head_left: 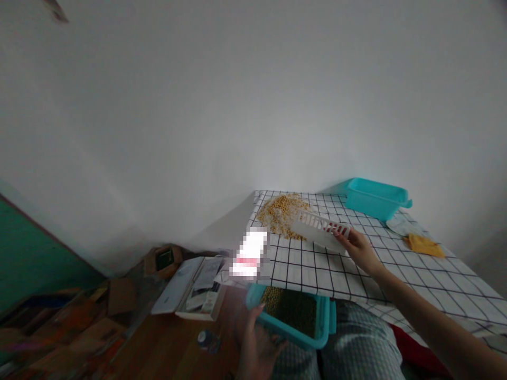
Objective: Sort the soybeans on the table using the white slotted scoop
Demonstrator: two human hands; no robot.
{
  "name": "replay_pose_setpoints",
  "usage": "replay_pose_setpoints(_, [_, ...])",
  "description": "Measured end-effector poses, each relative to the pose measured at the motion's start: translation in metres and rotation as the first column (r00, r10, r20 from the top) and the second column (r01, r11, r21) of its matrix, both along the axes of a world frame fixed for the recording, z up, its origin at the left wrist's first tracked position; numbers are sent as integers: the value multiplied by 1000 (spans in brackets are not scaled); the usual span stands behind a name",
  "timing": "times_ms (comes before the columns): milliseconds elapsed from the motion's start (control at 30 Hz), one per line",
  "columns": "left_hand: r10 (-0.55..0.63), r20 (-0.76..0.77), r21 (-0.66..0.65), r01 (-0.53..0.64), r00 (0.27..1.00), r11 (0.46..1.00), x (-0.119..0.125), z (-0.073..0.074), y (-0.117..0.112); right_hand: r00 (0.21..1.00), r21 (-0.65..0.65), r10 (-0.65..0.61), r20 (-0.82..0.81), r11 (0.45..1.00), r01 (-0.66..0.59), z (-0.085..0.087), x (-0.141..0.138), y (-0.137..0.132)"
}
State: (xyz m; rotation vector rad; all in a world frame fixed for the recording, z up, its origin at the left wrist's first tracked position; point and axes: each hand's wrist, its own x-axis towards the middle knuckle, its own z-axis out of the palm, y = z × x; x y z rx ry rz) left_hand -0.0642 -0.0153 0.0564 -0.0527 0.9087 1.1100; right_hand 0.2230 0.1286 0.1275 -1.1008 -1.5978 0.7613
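Checked trousers [366, 338] sit beneath a turquoise tub [293, 334] (left hand [260, 338] gripping).

Left of the white slotted tray [317, 235], passage is obstructed by spread beans [282, 210]; its right end is occupied by the right hand [359, 250]. Behind it to the right, the way is barred by a turquoise tub [374, 198]. A passable strip of checked cloth [308, 270] is left in front of it.
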Motion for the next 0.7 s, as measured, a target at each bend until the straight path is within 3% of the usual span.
replay_pose_setpoints(200, [24, -22, -14, -24, 999, 1000, 2, 6, 0, 999, -10, 46, 28, 999, -46, 5, 0, -4])
replay_pose_setpoints(500, [29, -6, 0, -29, 1000, 1000, 3, 10, -2, 987, 37, 160, 18, 986, -160, 22, -7, 24])
replay_pose_setpoints(700, [21, -26, -9, -21, 999, 1000, 5, 8, 0, 973, 16, 208, 96, 977, -211, 20, -9, 26])
